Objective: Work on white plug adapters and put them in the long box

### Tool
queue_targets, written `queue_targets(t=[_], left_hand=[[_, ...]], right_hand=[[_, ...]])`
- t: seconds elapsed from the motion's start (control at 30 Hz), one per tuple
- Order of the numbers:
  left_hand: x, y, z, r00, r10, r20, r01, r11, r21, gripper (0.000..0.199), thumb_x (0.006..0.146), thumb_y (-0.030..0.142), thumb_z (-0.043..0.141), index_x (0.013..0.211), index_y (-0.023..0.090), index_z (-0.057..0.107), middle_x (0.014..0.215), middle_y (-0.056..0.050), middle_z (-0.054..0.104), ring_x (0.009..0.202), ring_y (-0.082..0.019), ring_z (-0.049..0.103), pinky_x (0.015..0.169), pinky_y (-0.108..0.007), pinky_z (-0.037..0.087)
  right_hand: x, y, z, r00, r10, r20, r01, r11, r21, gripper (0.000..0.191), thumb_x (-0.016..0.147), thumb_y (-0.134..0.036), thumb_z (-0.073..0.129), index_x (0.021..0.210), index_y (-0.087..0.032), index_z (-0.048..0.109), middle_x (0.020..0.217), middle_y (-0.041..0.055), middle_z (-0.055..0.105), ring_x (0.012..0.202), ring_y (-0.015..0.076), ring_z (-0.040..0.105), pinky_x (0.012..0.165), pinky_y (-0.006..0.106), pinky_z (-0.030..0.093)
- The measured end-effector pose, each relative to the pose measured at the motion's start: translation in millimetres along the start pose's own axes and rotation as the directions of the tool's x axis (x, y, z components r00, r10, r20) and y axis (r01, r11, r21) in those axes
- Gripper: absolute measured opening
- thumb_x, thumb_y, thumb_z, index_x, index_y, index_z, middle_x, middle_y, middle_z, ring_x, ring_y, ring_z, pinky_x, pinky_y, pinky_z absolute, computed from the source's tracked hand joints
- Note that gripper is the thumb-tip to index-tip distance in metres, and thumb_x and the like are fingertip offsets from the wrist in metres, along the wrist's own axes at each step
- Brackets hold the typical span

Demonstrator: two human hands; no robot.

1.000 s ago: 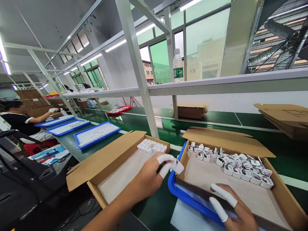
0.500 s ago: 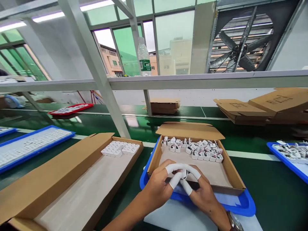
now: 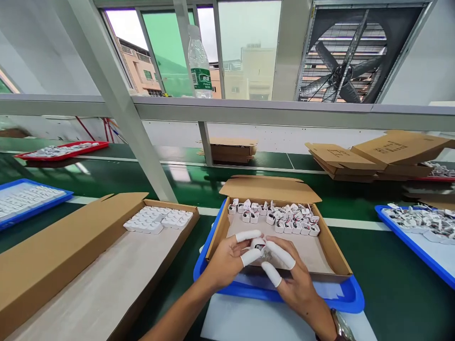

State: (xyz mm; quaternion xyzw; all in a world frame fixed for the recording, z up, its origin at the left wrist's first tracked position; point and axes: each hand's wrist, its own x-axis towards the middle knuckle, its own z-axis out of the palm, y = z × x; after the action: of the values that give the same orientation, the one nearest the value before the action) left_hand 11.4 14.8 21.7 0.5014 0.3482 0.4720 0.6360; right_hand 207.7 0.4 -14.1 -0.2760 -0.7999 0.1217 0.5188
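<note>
My left hand [image 3: 227,261] pinches a small white plastic housing [image 3: 258,243] with a dark inside between its capped thumb and index finger. Close beside it, my right hand [image 3: 297,279] has thumb and index apart, the index tip near or touching the housing; fine detail between the hands is blurred. White finger cots cover the fingertips. Both hands are over the front of an open cardboard box [image 3: 334,248], where several white housings with wires [image 3: 292,219] are grouped at the back. That box rests in a blue tray [image 3: 355,296].
Left of the tray lies a long cardboard box [image 3: 142,270] with white pieces [image 3: 158,219] at its far end. A blue tray of parts [image 3: 419,246] stands right. Flattened cartons [image 3: 398,151] lie behind. A slanted metal post [image 3: 124,113] and shelf carrying a bottle [image 3: 199,66] frame the bench.
The view has shifted right. My right thumb and index have spread away from the housing, while my left hand keeps its pinch and shows more of the piece.
</note>
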Motion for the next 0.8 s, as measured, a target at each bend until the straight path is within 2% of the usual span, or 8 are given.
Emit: queue_targets(t=[0.17,0.27,0.37,0.43,0.53,0.6,0.73,0.8], left_hand=[[-3,-7,-9.9,0.999,0.033,0.038,-0.035,0.997,0.068,0.047,0.077,0.042,0.087,0.116,0.017,0.077,0.122,-0.011,0.076,0.119,-0.03,0.069,0.107,-0.041,0.055],[-5,-8,-11.2,0.999,0.038,0.029,-0.041,0.992,0.117,0.041,0.081,0.042,0.083,0.113,0.017,0.078,0.117,-0.011,0.078,0.116,-0.03,0.07,0.108,-0.042,0.054],[-7,-9,-8.7,0.999,0.049,-0.001,-0.049,0.986,0.159,0.035,0.084,0.04,0.078,0.11,0.016,0.078,0.113,-0.011,0.079,0.107,-0.029,0.073,0.103,-0.042,0.057],[-8,-10,-6.2,0.998,0.058,-0.021,-0.053,0.986,0.16,0.033,0.085,0.039,0.077,0.11,0.017,0.078,0.113,-0.01,0.079,0.104,-0.027,0.074,0.1,-0.04,0.059],[-10,-11,-4.3,0.999,0.038,-0.026,-0.034,0.99,0.138,0.035,0.084,0.04,0.079,0.111,0.017,0.077,0.113,-0.01,0.079,0.105,-0.027,0.074,0.099,-0.039,0.06],[-10,-11,-5.3,1.0,0.01,-0.012,-0.009,0.992,0.122,0.039,0.082,0.041,0.081,0.112,0.017,0.077,0.114,-0.01,0.078,0.108,-0.028,0.072,0.102,-0.04,0.058],[-11,-9,-9.8,0.998,-0.001,0.065,-0.005,0.996,0.087,0.042,0.085,0.046,0.078,0.116,0.017,0.076,0.121,-0.011,0.076,0.116,-0.028,0.069,0.11,-0.043,0.052],[-12,-9,-11.3,0.995,0.011,0.101,-0.019,0.997,0.08,0.044,0.087,0.048,0.076,0.118,0.017,0.075,0.124,-0.012,0.075,0.118,-0.028,0.069,0.112,-0.044,0.051]], right_hand=[[1,6,-8,0.98,-0.168,0.102,0.173,0.984,-0.042,0.067,0.093,0.008,0.051,0.152,-0.023,0.047,0.137,0.0158,0.062,0.127,0.0272,0.059,0.1,0.047,0.057],[1,6,-13,0.972,-0.153,0.177,0.175,0.977,-0.119,0.062,0.095,0.005,0.047,0.151,-0.02,0.047,0.128,0.0152,0.068,0.119,0.0262,0.064,0.095,0.043,0.06],[4,0,-18,0.956,-0.131,0.261,0.185,0.964,-0.193,0.049,0.102,-0.006,0.043,0.149,-0.019,0.049,0.122,0.0149,0.072,0.112,0.0266,0.067,0.092,0.043,0.062],[6,-4,-21,0.943,-0.142,0.3,0.219,0.945,-0.243,0.046,0.105,-0.01,0.038,0.149,-0.017,0.05,0.122,0.0157,0.072,0.112,0.0275,0.067,0.094,0.044,0.061],[7,-8,-24,0.929,-0.174,0.327,0.28,0.908,-0.312,0.047,0.104,-0.008,0.036,0.146,-0.019,0.054,0.126,0.0155,0.072,0.115,0.028,0.067,0.098,0.046,0.059],[6,-8,-24,0.93,-0.159,0.331,0.271,0.906,-0.325,0.047,0.103,-0.007,0.037,0.142,-0.021,0.058,0.126,0.0143,0.072,0.114,0.0275,0.068,0.099,0.046,0.059],[-1,-2,-18,0.963,-0.04,0.267,0.127,0.94,-0.317,0.043,0.102,-0.012,0.05,0.143,-0.023,0.055,0.121,0.0129,0.073,0.111,0.0268,0.069,0.094,0.044,0.062],[-4,1,-13,0.974,-0.062,0.218,0.126,0.948,-0.293,0.051,0.098,-0.01,0.058,0.147,-0.023,0.05,0.124,0.0141,0.07,0.115,0.0275,0.067,0.095,0.045,0.061]])
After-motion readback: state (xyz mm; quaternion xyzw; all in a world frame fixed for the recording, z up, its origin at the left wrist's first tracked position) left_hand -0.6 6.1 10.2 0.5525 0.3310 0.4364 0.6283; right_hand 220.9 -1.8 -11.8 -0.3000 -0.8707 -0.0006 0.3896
